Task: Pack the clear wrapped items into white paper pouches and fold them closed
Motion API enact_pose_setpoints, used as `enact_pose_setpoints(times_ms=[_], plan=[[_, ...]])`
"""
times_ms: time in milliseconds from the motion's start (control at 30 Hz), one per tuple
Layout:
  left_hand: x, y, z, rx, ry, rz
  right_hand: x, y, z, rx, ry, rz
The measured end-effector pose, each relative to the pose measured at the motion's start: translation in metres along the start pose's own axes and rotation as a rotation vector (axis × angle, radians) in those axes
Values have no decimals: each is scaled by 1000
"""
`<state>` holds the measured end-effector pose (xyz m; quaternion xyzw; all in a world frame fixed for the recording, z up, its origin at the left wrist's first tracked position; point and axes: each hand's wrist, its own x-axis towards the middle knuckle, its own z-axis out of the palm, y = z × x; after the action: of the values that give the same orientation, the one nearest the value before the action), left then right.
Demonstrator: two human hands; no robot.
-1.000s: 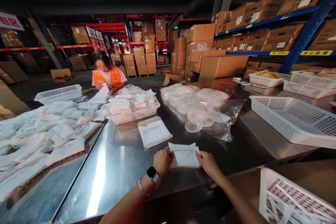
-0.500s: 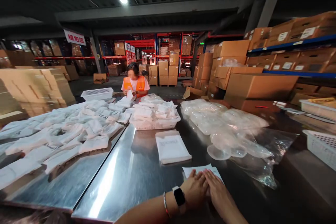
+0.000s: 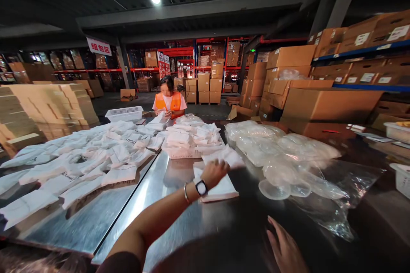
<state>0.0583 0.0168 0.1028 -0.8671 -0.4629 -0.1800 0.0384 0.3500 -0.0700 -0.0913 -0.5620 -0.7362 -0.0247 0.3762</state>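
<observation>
My left hand (image 3: 215, 175), with a watch on its wrist, reaches out over the table with its fingers closed on a white packet (image 3: 228, 155). The packet is blurred and stretches forward beyond my knuckles. Partly covered below my hand lies a stack of flat white packets (image 3: 221, 188). Just behind it stands a white plastic basket (image 3: 182, 152) heaped with folded white packets (image 3: 187, 134). Lower right, my right hand (image 3: 283, 245) rests low over the dark tabletop, fingers stretched out and holding nothing.
Many white packets (image 3: 105, 153) cover the left of the metal table (image 3: 141, 217). Clear plastic bags with round clear pieces (image 3: 282, 170) lie to the right. Across the table a person in an orange vest (image 3: 168, 101) handles a packet. Cardboard boxes (image 3: 329, 106) stand behind.
My hands have parted. The left has moved forward with the white packet from the near table to above the stack; the right has drawn back toward the lower right.
</observation>
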Motion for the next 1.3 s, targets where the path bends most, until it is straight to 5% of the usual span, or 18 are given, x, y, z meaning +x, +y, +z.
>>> enact_pose_setpoints(times_ms=[100, 200, 433, 567, 733, 833, 967, 1133, 1200, 1300], plan=[[50, -59, -55, 58, 56, -138, -1, -4, 0, 1, -25, -8], [70, -83, -62, 65, 33, -177, -5, -3, 2, -27, -14, -18], [-19, -36, 50, 3, -290, -171, 49, 42, 13, -181, 139, -66], [-51, -29, 82, 11, -337, -239, 93, 70, 18, -201, 119, -32], [-52, -40, 87, 36, -280, -301, 96, 69, 13, -115, 22, -171], [-55, -37, 81, 34, -230, -269, 95, 73, 8, -135, 103, -110], [-66, -18, 69, 19, -245, -122, 112, 91, 7, -241, 200, 48], [-72, 1, 66, 69, -361, 99, 119, 95, 2, -271, 180, 57], [-71, 3, 69, 92, -375, 126, 109, 82, -3, -251, 184, -20], [-70, 3, 70, 114, -345, 117, 87, 50, -5, -155, 60, -328]])
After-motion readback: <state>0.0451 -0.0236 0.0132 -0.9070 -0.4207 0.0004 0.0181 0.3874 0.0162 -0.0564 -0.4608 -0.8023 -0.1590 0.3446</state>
